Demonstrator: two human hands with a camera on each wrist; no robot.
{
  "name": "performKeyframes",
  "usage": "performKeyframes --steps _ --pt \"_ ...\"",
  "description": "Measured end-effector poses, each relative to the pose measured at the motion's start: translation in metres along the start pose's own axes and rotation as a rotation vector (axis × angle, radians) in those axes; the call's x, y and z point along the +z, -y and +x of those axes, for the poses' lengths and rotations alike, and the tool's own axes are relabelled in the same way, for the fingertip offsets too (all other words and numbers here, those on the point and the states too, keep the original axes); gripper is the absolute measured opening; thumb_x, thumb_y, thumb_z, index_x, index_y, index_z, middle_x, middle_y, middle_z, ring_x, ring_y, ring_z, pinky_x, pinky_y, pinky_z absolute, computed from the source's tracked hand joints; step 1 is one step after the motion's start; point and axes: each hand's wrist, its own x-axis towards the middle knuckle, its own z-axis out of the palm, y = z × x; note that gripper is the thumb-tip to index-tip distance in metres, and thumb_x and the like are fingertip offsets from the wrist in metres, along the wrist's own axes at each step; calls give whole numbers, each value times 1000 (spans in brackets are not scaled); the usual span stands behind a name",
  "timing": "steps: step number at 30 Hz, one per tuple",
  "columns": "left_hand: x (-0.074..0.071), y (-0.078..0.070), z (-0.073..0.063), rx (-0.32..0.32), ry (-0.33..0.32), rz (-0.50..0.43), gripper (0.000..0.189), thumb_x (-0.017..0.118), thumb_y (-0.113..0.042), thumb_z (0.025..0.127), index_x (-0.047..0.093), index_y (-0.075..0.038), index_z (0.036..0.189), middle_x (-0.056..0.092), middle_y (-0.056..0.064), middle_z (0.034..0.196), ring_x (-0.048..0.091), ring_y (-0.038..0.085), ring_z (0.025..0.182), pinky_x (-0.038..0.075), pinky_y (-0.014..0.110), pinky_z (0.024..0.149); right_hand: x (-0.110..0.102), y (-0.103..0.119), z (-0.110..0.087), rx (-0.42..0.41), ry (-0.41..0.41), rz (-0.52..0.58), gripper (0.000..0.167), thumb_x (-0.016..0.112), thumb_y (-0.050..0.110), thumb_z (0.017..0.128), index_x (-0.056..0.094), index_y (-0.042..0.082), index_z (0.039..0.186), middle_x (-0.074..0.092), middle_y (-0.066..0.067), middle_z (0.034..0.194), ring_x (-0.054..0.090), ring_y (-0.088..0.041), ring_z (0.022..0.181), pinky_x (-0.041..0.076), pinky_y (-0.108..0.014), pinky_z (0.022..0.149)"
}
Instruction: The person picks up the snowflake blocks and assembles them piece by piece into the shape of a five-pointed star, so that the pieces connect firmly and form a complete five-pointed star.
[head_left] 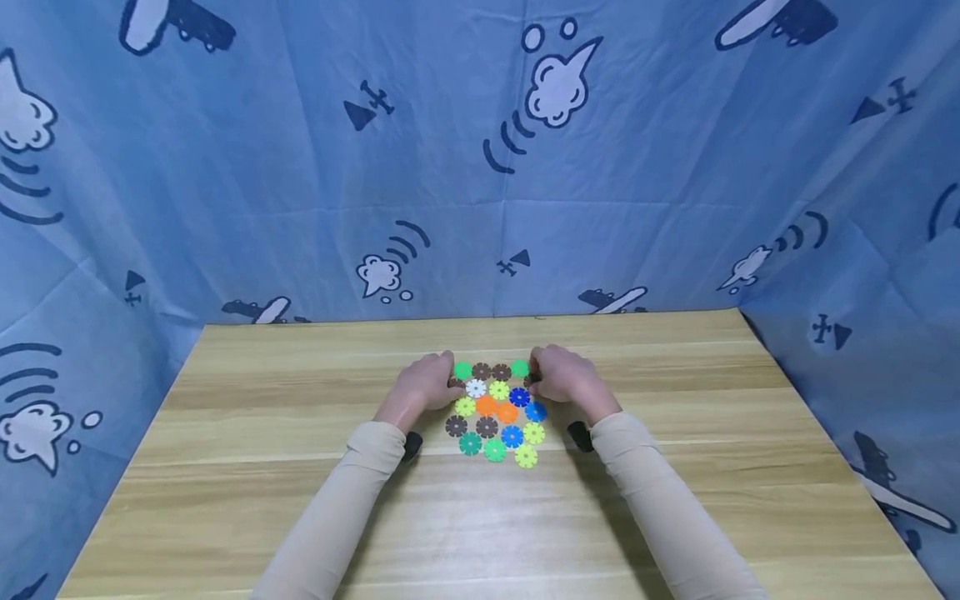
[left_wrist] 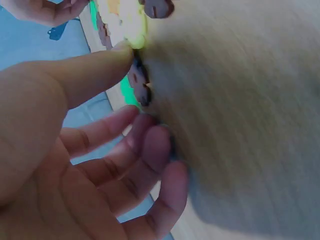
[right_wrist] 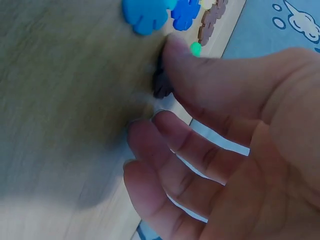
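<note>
Notched plastic discs in several colours lie flat in a close group on the table. My left hand (head_left: 426, 382) is at the group's left back corner. Its thumb tip meets the edge of a brown disc (left_wrist: 139, 80), and the other fingers are loosely bent beside it. At the right back corner is my right hand (head_left: 564, 377), its thumb over a dark brown disc (right_wrist: 161, 82) that it partly covers. The remaining right fingers bend loosely, apart from the thumb. Between the hands are a white disc (head_left: 476, 388), a dark blue disc (head_left: 520, 397) and an orange disc (head_left: 507, 412).
The wooden table (head_left: 225, 467) extends to both sides of the group. Behind it hangs a blue printed cloth (head_left: 450, 167), which also runs along the left and right sides. A yellow disc (head_left: 527, 456) lies at the group's near edge.
</note>
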Motion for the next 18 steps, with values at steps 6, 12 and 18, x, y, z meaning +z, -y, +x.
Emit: performKeyframes --steps 6,12,18 --pt "-3 0 2 -19 10 -70 31 78 -29 90 56 -7 95 57 5 90 53 20 83 52 37 81 -2 1 1 15 -8 6 22 77 17 88 64 10 104 60 -6 101 55 -23 89 54 -45 82" --pt "-1 1 -3 -11 35 -121 29 76 -22 92 52 -8 99 54 6 90 52 21 82 51 35 76 0 0 -1 28 0 52 23 77 16 89 58 11 102 61 -5 96 55 -23 85 52 -42 80" --pt "-4 6 -10 50 22 -369 16 65 -5 96 49 -7 97 53 6 86 54 20 80 47 28 68 6 -4 -10 -26 -61 89 21 73 10 91 55 13 102 63 -3 92 56 -23 80 50 -40 75"
